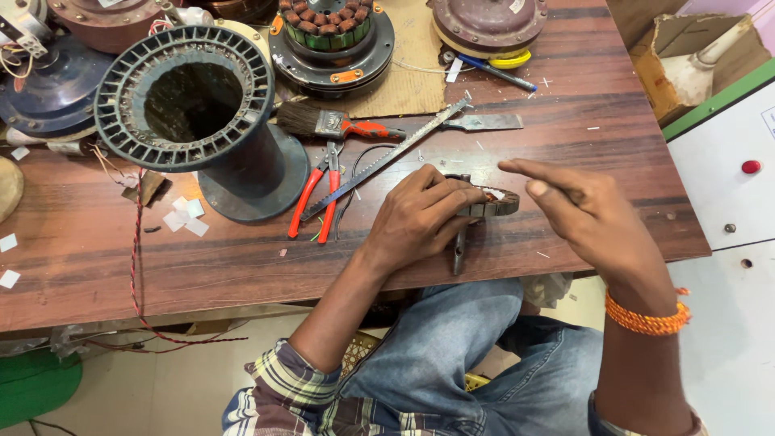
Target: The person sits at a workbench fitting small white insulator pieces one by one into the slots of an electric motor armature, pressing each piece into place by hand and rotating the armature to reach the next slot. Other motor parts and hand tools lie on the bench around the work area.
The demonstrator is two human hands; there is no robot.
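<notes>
The left hand [420, 216] clamps its grip on a small round wound metal stator [488, 202] near the brown wooden surface [242, 266] edge, while the right hand [585, 211] hovers open, empty, just right.

Showing on bench: 1 paintbrush [327, 123], 1 red pliers [316, 194], 1 hacksaw blade [387, 160], 1 black spool [206, 113], 2 hands.

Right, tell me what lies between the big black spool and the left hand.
In the head view, red-handled pliers and a hacksaw blade lie between the spool and the left hand, on the wooden table.
</notes>
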